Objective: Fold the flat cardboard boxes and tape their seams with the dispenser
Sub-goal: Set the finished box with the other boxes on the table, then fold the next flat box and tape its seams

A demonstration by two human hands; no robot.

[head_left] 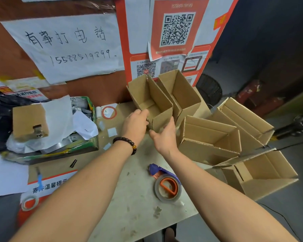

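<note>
An erected brown cardboard box [148, 96] stands open-topped at the far middle of the table. My left hand [135, 124] grips its near left corner, fingers curled over the edge. My right hand [164, 135] presses flat against its near side wall with straight fingers. A second erected box [182, 91] stands just behind it to the right. The tape dispenser [166, 184], with a blue handle and an orange hub, lies on the table near my right forearm, untouched.
Three more open boxes sit at the right: one [212, 138] on the table edge, one [247, 119] behind it, one [262, 173] lower. A green carton of clutter [59, 145] and a spare tape roll [29, 203] lie to the left. Posters cover the wall [98, 88].
</note>
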